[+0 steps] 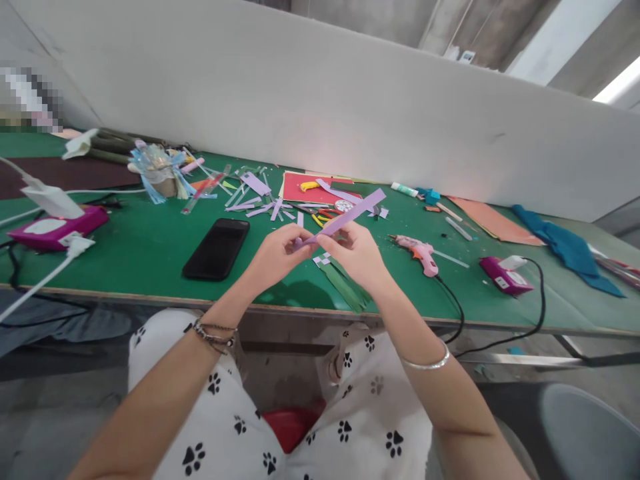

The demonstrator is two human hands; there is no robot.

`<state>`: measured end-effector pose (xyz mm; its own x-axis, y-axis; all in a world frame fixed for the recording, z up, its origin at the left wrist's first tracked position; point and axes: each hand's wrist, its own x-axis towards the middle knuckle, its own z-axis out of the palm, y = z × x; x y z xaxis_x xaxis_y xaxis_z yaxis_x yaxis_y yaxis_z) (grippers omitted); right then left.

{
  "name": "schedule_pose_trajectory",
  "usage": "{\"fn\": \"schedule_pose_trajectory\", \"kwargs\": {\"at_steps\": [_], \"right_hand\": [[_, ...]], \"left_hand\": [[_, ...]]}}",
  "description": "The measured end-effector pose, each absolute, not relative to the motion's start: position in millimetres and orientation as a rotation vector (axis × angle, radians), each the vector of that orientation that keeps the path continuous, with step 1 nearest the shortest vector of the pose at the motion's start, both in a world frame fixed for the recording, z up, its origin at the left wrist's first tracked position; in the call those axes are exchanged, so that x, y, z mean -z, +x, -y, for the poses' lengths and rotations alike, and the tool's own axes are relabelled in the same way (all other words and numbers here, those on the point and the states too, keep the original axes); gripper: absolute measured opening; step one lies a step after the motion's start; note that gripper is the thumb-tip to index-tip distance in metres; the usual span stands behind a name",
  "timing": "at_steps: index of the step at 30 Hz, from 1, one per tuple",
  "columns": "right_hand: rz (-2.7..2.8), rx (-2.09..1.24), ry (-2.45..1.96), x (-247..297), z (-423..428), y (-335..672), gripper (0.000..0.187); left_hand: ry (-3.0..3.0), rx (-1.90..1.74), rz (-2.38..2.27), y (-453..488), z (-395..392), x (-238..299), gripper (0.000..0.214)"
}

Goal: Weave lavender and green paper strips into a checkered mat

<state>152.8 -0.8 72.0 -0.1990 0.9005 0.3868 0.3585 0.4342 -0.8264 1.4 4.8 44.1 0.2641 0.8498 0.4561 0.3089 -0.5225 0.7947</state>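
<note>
Step in hand, as judged: shaping or folding a purple paper strip [357,213] held in the air, above the middle of the green tabletop [150,260], nearer its front edge. Left hand [275,259] pinched the strip's lower end, thumb against fingers; right hand [354,248] pinched it just beside that, thumb on top, with the free end angled up toward the back edge. The next move probably called for keeping both pinches firm and lining up the paper's edges before pressing any crease.

Green strips [345,285] with a small purple-and-white checkered end lay under the right hand, close to the tabletop's front edge. A pink glue gun [423,253] lay to the right, apart from both hands, and a black phone [216,249] to the left.

Hard to make out: the strip's lower end was covered by fingers, so couldn't tell whether it was already folded or doubled. Right hand hid part of the green strips. Tools with red and yellow handles [320,219] behind the hands were partly covered; type unclear. Small scraps toward the back edge ran together. Both forearms were cut off at the bottom of the view.
</note>
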Motion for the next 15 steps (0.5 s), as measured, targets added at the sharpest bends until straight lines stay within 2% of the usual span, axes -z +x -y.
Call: {"fn": "schedule_pose_trajectory", "kwargs": {"at_steps": [6,11,15], "right_hand": [[1.940,-0.731,-1.168,-71.9,-1.7,164.4,0.010],[2.217,-0.323,-1.424,-52.0,15.2,187.6,0.012],[2.276,-0.196,-1.605,-31.5,31.6,194.4,0.019]], "left_hand": [[2.086,-1.121,-1.031,-12.8,-3.1,-45.4,0.028],[1.992,-1.130,-1.136,-26.1,0.4,-45.3,0.037],[1.900,-0.969,-1.192,-36.0,2.9,-32.4,0.045]]}}
